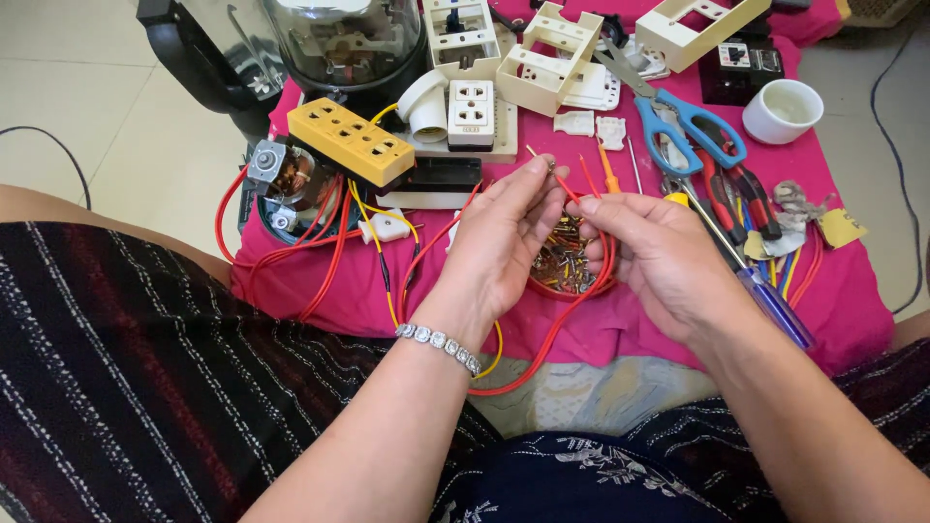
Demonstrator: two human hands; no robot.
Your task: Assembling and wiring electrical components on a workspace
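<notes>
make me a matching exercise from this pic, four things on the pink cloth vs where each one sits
Things:
1. yellow plastic socket strip
2. blue-handled scissors
3. white ceramic cup
4. thin red wire

Places:
A. far right, at the back
B. pinched between both hands' fingers
C. left of the hands, above a small motor
D. right of centre, handles over the pliers

Pairs: 1-C, 2-D, 3-A, 4-B

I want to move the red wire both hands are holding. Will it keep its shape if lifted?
Probably not: the red wire sags in a loose loop below the left hand and right hand, so it looks floppy. It seems thin and light, and likely to trail.
</notes>
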